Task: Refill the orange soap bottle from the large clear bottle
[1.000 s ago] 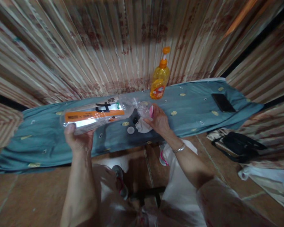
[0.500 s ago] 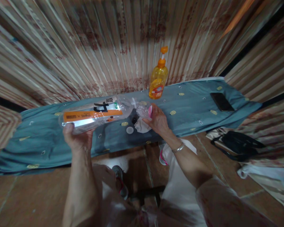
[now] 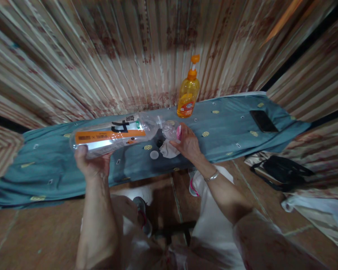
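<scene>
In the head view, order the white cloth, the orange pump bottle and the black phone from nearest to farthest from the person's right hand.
From the right hand:
1. White cloth, touching its left side.
2. Pump bottle, behind it by the wall.
3. Phone, far right on the table.

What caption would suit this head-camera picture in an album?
Left hand tips a large clear bottle toward a small bottle held in the right hand.

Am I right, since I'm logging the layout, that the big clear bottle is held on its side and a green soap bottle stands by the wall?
Not quite. In the head view the soap bottle is orange, not green; the big clear bottle is held on its side.
</scene>
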The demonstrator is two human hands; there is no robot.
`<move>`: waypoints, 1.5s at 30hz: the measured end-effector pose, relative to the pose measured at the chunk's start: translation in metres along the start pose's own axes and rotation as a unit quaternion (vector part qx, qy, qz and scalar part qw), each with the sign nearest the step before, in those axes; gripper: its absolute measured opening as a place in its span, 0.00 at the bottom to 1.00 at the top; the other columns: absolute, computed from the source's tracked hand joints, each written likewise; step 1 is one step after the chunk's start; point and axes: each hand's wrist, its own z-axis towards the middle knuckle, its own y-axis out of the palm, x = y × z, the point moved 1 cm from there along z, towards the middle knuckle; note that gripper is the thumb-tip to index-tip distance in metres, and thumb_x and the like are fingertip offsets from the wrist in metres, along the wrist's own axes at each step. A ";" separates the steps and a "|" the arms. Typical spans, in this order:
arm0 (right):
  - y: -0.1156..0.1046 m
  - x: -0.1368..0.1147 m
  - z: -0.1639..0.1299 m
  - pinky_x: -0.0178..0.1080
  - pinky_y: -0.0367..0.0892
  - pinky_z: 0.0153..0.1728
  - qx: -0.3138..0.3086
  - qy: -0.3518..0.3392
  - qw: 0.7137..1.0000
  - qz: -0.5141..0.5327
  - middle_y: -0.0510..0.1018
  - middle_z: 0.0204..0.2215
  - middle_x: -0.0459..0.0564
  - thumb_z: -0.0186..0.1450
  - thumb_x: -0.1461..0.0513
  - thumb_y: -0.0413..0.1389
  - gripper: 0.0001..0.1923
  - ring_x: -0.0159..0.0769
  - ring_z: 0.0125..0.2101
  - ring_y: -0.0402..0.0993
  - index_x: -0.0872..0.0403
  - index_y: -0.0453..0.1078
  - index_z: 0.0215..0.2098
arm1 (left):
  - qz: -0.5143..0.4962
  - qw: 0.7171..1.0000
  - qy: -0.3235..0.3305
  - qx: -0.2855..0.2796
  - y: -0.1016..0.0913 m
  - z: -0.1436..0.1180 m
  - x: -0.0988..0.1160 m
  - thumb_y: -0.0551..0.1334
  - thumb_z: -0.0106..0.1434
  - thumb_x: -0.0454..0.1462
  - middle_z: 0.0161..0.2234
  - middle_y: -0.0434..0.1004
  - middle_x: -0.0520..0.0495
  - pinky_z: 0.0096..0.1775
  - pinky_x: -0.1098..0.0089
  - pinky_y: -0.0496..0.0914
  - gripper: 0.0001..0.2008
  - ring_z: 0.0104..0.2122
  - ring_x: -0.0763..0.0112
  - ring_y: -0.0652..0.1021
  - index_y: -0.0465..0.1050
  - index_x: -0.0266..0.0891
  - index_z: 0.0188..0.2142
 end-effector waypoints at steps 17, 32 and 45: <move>0.001 0.000 0.000 0.55 0.68 0.60 -0.008 0.004 1.000 -0.011 0.72 0.60 0.73 0.63 0.55 0.65 0.42 0.56 0.60 0.71 0.65 0.55 0.66 | -0.007 1.000 0.006 -0.011 0.000 0.003 -0.003 0.68 0.41 0.53 0.46 0.82 0.40 0.45 0.52 0.79 0.33 0.53 0.45 0.78 0.78 0.39 0.46; 0.001 0.001 0.000 0.55 0.70 0.60 0.007 -0.007 1.000 -0.005 0.73 0.59 0.73 0.61 0.55 0.67 0.42 0.56 0.59 0.72 0.66 0.56 0.65 | -0.006 1.000 0.011 -0.017 -0.004 0.008 -0.006 0.67 0.43 0.52 0.43 0.83 0.43 0.49 0.49 0.77 0.29 0.52 0.48 0.78 0.80 0.41 0.44; 0.003 0.004 -0.001 0.57 0.70 0.59 0.009 -0.009 1.000 -0.006 0.73 0.59 0.71 0.64 0.54 0.64 0.40 0.57 0.60 0.71 0.63 0.55 0.66 | -0.004 1.000 0.022 -0.021 -0.002 0.008 -0.005 0.68 0.42 0.52 0.45 0.82 0.43 0.48 0.50 0.77 0.31 0.54 0.46 0.77 0.79 0.42 0.45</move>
